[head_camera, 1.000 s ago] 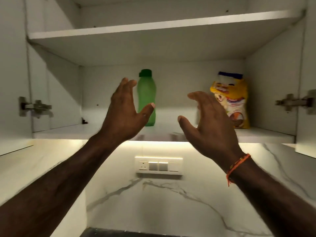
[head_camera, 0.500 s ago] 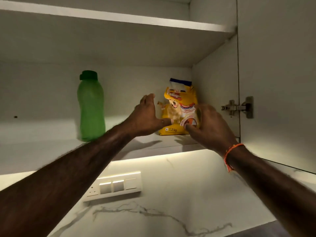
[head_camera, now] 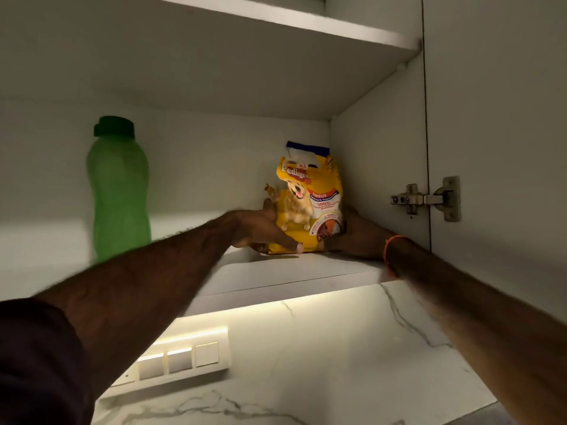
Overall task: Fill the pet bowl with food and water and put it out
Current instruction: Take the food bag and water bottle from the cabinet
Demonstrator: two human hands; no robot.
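A yellow dog food bag stands upright at the right end of the lower shelf of an open white wall cabinet. My left hand clasps the bag's lower left side, thumb across its bottom front. My right hand presses against the bag's lower right corner; an orange thread band circles that wrist. Both hands hold the bag between them. A green plastic bottle with a dark green cap stands on the same shelf to the left, apart from my hands. No pet bowl is in view.
The cabinet's right wall and open door with a metal hinge sit close to the bag. An upper shelf runs overhead. Below the cabinet a lit marble backsplash carries a white switch panel.
Both hands have reached further into the cabinet and closed around the bag's lower sides. The view has drawn nearer and shifted right.
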